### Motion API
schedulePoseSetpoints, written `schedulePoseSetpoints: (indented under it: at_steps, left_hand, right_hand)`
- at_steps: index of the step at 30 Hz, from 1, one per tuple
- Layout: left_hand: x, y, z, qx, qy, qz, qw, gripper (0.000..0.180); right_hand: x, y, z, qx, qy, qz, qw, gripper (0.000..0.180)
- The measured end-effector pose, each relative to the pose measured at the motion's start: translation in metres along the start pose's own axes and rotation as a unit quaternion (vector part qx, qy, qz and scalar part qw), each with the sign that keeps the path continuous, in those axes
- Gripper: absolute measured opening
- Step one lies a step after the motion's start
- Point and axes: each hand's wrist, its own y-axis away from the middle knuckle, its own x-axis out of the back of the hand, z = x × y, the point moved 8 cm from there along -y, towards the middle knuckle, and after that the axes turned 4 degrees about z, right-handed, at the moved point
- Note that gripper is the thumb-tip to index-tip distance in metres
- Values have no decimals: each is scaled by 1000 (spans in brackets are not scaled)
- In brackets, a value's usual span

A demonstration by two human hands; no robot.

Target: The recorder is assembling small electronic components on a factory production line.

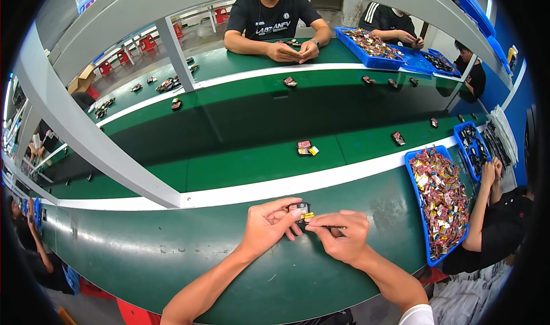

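My left hand is closed around a small black plastic piece with a pink and grey face, held just above the green worktable. A small yellow piece shows at its lower right edge. There the thumb and fingers of my right hand are pinched together, touching the piece. A thin dark strip shows at the right fingers; what it is I cannot make out.
A blue tray heaped with small wrapped pieces stands at the right. Beyond the white rail, a green belt carries scattered black pieces. A grey post rises at left. Co-workers sit across and at right.
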Motion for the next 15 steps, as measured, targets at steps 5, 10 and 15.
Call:
schedulePoseSetpoints:
  at_steps: [5,10,15]
  left_hand:
    - [1,0,2,-13,-38,12,999,31]
    - [3,-4,-1,5,-48,18,999,27]
    - [7,-16,2,41,-104,52,992,26]
  right_hand:
    - [-3,4,-6,47,16,16,999,13]
    - [-6,7,-7,67,18,17,997,16]
    - [-2,6,4,50,1,49,998,16]
